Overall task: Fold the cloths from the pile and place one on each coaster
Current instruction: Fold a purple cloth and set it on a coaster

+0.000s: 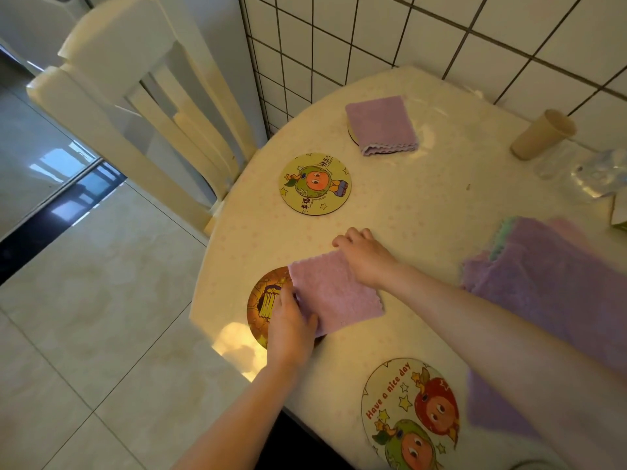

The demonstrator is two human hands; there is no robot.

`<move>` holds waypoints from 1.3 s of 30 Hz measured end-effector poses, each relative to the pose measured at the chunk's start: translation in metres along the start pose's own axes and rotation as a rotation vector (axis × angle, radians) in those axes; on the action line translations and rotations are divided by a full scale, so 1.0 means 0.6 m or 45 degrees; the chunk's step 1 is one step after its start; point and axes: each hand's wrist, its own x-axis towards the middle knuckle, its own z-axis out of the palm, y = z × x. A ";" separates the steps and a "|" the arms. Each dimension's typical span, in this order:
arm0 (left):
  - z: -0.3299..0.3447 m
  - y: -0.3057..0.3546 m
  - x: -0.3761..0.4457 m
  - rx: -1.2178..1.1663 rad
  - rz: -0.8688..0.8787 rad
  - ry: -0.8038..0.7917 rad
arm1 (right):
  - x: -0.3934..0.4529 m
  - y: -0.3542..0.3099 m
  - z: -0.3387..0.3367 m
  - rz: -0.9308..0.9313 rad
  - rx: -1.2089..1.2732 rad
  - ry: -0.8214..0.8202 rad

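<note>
Both hands are on the folded cloth (334,291): the left hand (292,322) pinches its edge at about 7 o'clock, and the right hand (364,257) rests on the corner at 1 o'clock, though I can't tell if it's really gripping. The cloth only half covers the dark coaster (263,305), hanging off toward 3 o'clock, so letting go now probably leaves it off-centre. It's soft fuzzy lilac terry with wavy edges, and the round coaster sits on a slick table (441,205), so dragging could shift the coaster or undo the fold.

Cloth pile (556,276) blurred (edge-cropped)

body: two bare forearms | hands (363,257): bare | sleeves: none visible
</note>
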 end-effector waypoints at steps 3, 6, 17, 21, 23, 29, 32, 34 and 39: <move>0.005 0.011 0.000 -0.163 -0.142 0.015 | 0.011 -0.003 -0.005 0.004 -0.022 -0.067; 0.003 0.021 0.005 -0.250 -0.301 0.002 | 0.019 -0.007 -0.015 0.065 -0.043 -0.165; -0.040 0.019 0.038 -0.528 -0.432 -0.250 | 0.012 0.016 -0.044 0.201 0.538 -0.207; -0.089 0.027 0.102 -0.639 -0.368 -0.332 | 0.020 0.038 -0.083 0.277 0.976 -0.049; -0.115 0.042 0.151 -0.708 -0.324 -0.344 | 0.036 0.046 -0.100 0.329 1.135 -0.003; -0.164 0.090 0.313 -0.657 -0.149 -0.291 | 0.093 0.052 -0.108 0.486 0.951 0.256; -0.167 0.113 0.384 -0.625 -0.117 -0.257 | 0.122 0.052 -0.109 0.655 1.098 0.315; -0.160 0.126 0.425 -0.581 -0.083 -0.232 | 0.141 0.051 -0.106 0.777 1.235 0.303; -0.136 0.148 0.502 -0.382 0.006 -0.185 | 0.170 0.041 -0.081 0.980 1.380 0.261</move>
